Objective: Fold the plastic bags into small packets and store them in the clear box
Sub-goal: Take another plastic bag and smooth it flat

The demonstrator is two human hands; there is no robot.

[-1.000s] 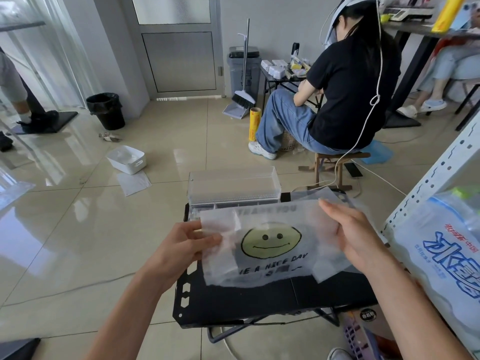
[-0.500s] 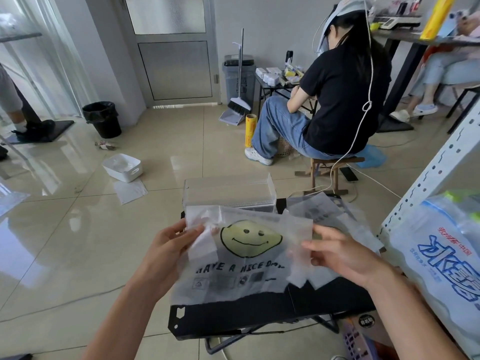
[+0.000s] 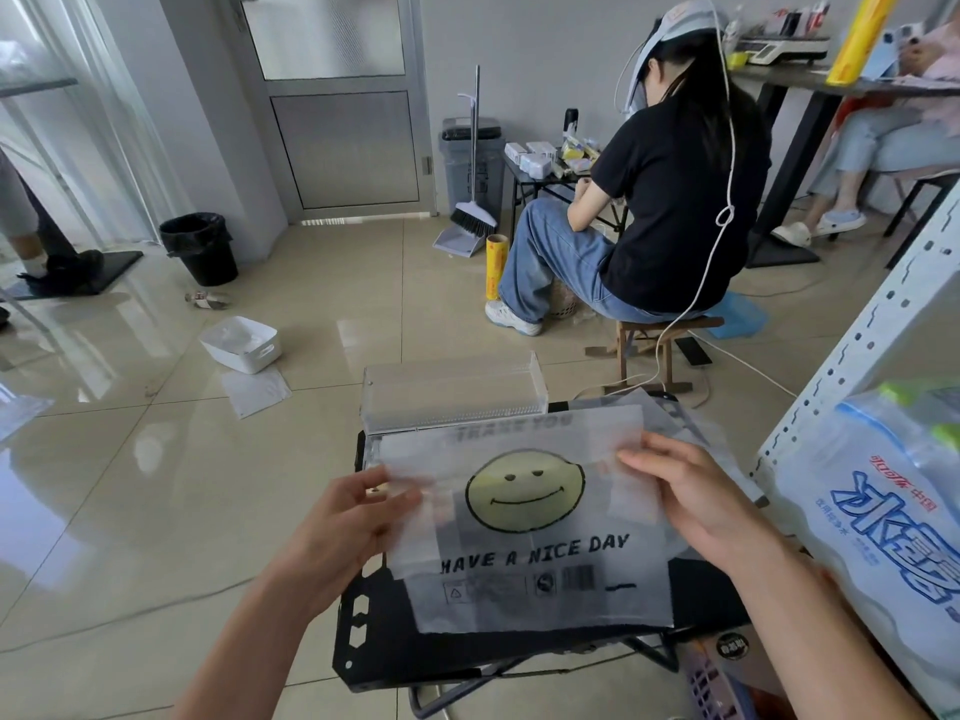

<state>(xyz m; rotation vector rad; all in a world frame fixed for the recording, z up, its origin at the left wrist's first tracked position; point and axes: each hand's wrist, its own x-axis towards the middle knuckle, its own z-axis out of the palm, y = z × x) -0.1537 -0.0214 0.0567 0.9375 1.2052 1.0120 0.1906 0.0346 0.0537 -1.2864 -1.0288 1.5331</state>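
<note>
Since half a second ago, the bag (image 3: pixel 535 517) has been spread flatter and lower over the black surface (image 3: pixel 467 652), its printed face now square to me. My left hand (image 3: pixel 358 517) pinches the bag's left edge between thumb and fingers; my right hand (image 3: pixel 691 496) is curled around the right edge, fingers partly closed. To fold well, I judge I should keep both edges taut, lay the bag flat, then press each crease firmly. Its top points away from me toward the clear box (image 3: pixel 452 392), with the long axis running front to back.
</note>
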